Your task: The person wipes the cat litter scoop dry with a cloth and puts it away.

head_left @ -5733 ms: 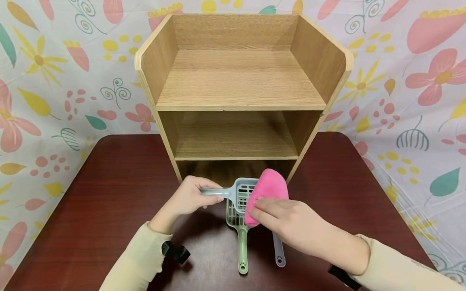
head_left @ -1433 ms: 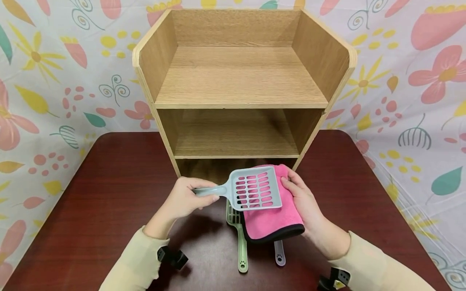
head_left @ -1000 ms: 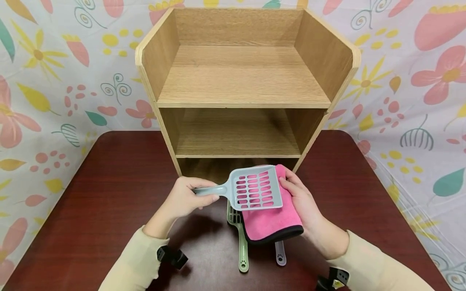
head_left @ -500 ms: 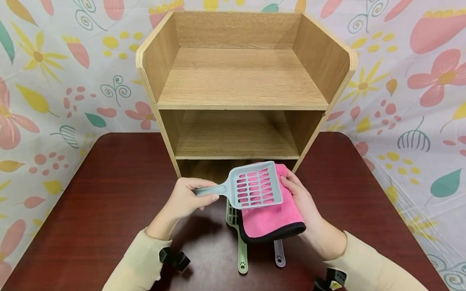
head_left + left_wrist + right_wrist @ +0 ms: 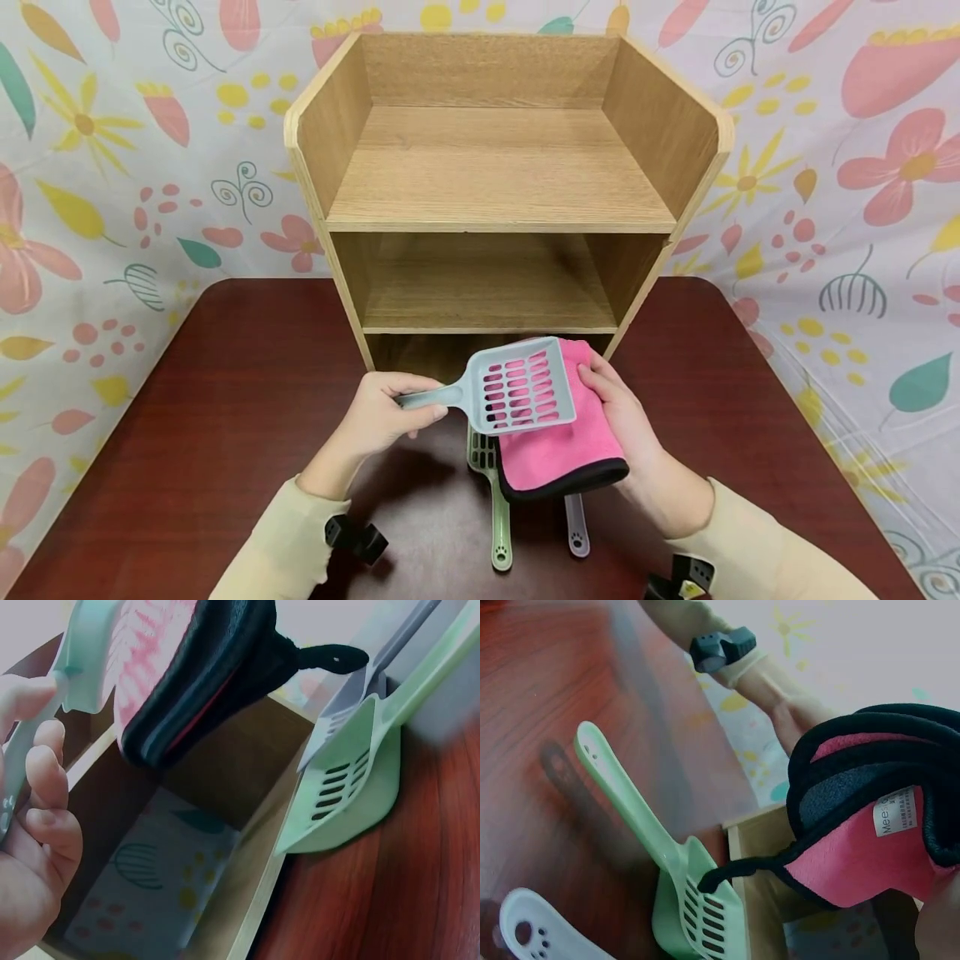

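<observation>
My left hand (image 5: pixel 381 419) grips the handle of a light blue slotted litter scoop (image 5: pixel 480 375), held level over the table with its head to the right. In my right hand (image 5: pixel 628 425) is a folded pink cloth (image 5: pixel 558 458) with black edging, thumb on top, pressed up behind the scoop's head; pink shows through the slots. Beneath them lie a green litter scoop (image 5: pixel 500 517) and a pale purple litter scoop (image 5: pixel 577 525), their heads partly hidden. The right wrist view shows the cloth's label (image 5: pixel 895 812) and hanging loop (image 5: pixel 731 871).
A wooden shelf unit (image 5: pixel 501 190) stands at the back of the dark red table (image 5: pixel 247 400), directly behind the hands. The lying scoops' heads point towards its base. A flower-patterned curtain (image 5: pixel 847 250) surrounds the table.
Earlier my right hand pressed the cloth over the scoop's front; now it holds the cloth behind the head. During the last second the scoop's head has only tilted slightly.
</observation>
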{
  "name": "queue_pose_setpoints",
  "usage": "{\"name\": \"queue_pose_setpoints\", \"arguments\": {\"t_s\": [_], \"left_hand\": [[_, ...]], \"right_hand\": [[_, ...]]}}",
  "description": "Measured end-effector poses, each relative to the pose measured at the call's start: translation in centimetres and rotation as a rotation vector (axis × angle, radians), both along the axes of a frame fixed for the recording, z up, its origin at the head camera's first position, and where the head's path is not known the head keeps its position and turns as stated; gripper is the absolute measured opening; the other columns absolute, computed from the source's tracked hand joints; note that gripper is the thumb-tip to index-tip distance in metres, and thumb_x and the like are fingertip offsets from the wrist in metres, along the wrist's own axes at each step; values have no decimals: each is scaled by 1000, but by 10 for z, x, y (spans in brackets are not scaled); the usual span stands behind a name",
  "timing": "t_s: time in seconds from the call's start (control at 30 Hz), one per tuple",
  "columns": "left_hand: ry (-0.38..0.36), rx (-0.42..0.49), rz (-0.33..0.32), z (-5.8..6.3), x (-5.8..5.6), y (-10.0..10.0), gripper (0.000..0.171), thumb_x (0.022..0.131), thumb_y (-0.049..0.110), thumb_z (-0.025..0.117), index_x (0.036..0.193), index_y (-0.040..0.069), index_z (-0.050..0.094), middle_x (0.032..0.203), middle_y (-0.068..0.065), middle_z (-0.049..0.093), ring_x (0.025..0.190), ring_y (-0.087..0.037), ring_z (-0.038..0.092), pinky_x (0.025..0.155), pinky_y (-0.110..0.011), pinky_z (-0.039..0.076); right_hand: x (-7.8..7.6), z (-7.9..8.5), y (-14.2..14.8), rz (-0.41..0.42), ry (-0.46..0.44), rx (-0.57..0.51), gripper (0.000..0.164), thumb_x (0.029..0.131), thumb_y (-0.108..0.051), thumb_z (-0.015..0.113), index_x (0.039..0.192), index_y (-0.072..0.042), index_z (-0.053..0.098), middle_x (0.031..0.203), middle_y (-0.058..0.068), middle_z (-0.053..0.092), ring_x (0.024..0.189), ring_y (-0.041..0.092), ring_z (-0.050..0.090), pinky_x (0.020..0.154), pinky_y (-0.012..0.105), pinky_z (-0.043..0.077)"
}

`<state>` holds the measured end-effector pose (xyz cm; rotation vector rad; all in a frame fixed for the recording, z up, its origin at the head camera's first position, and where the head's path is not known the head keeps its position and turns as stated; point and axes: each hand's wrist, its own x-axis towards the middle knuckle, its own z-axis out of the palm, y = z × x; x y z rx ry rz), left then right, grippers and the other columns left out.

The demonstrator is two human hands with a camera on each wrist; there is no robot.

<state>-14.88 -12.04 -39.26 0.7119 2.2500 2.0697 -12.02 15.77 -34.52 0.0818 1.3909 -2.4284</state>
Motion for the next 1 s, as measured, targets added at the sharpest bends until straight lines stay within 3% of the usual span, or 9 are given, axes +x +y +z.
{"name": "queue_pose_setpoints", "arguments": {"t_s": [0.2, 0.4, 0.53, 0.73, 1.0], "left_hand": [[-17, -21, 13, 0, 0, -3, 20, 73, -7, 73, 91, -14, 68, 71, 17, 66, 40, -4, 47, 36, -24, 41], [16, -17, 16, -1, -2, 2, 19, 73, -6, 73, 90, -13, 69, 72, 18, 66, 40, -4, 48, 35, -32, 43], [19, 28, 0, 2, -3, 7, 20, 73, -8, 72, 91, -15, 67, 71, 17, 66, 42, -3, 48, 35, -31, 43], [10, 35, -29, 4, -3, 14, 21, 74, -6, 73, 92, -15, 67, 71, 16, 66, 43, -4, 48, 37, -27, 43], [12, -13, 27, 3, -3, 5, 19, 74, -5, 73, 91, -12, 69, 71, 17, 65, 41, -5, 48, 37, -29, 44]], "right_hand": [[0, 3, 5, -11, 32, -21, 31, 104, -24, 30, 135, -26, 32, 116, -10, 60, 108, 6, 58, 93, 23, 48], [1, 3, 0, -24, -9, -37, 30, 104, -25, 28, 134, -28, 32, 116, -11, 60, 108, 6, 58, 94, 24, 47], [1, 1, -8, -60, -45, -48, 27, 104, -25, 30, 129, -31, 36, 112, -12, 62, 105, 4, 58, 93, 22, 47], [2, 0, -19, -47, -50, -26, 28, 105, -26, 25, 130, -33, 34, 112, -12, 61, 106, 4, 56, 95, 22, 44], [-1, 6, -6, -40, -45, -85, 28, 104, -22, 26, 129, -27, 37, 115, -10, 60, 107, 5, 57, 94, 22, 46]]}}
